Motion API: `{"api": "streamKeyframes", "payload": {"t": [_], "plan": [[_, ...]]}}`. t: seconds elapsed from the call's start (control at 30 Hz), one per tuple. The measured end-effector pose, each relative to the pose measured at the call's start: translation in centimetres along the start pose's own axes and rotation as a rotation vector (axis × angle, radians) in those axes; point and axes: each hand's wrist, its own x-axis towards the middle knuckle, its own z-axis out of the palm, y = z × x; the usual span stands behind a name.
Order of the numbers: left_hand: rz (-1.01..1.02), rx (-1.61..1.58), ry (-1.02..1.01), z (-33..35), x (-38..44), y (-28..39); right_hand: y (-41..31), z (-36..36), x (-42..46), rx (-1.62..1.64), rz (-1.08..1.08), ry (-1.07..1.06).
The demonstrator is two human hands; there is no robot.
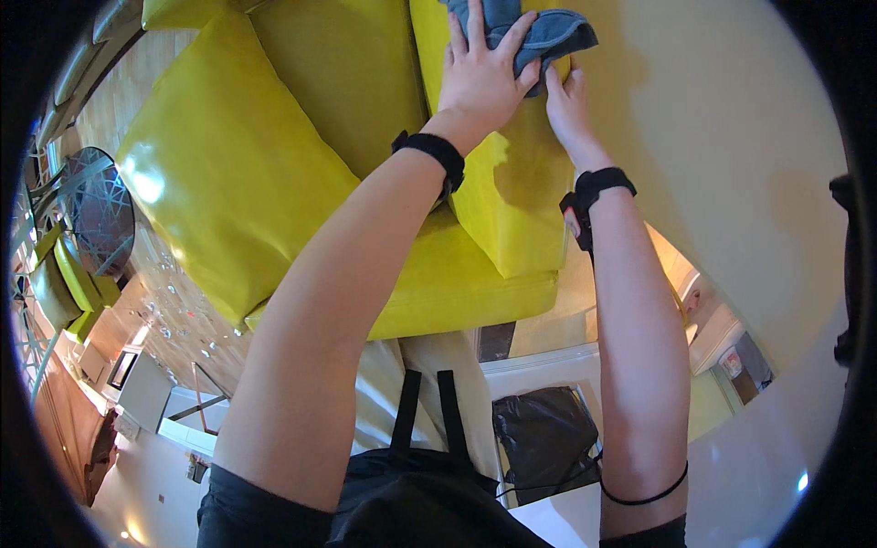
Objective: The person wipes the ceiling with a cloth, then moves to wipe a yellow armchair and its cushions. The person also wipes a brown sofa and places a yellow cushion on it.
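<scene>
My left hand (483,79) presses a folded blue cloth (555,34) against the top of the yellow sofa's armrest (527,164). Its fingers are spread, and part of the cloth bunches between thumb and forefinger. Just right of it, my right hand (570,103) touches the armrest's outer edge beside the wall; its thumb and forefinger are apart, and its other fingers are hidden. Both wrists wear black straps. A large yellow cushion (233,164) leans on the sofa, left of my left forearm.
A cream wall (726,123) rises close on the right. Below the sofa seat (473,301), a black plastic bag (545,435) lies on a white surface near my body. To the far left stand a round dark table (103,212) and a yellow-green chair (72,281) on the wooden floor.
</scene>
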Motion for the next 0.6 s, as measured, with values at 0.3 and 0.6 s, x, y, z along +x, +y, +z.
{"api": "streamKeyframes", "payload": {"t": [0.3, 0.6], "plan": [[-0.15, -0.134, -0.162, -0.4, -12.3, 3.0, 1.5, -2.0, -9.3, 0.152, 0.185, -0.14], [-0.264, -0.131, -0.178, 0.4, -12.8, 4.5, 0.3, -4.9, -20.0, 0.299, 0.455, -0.312]]}}
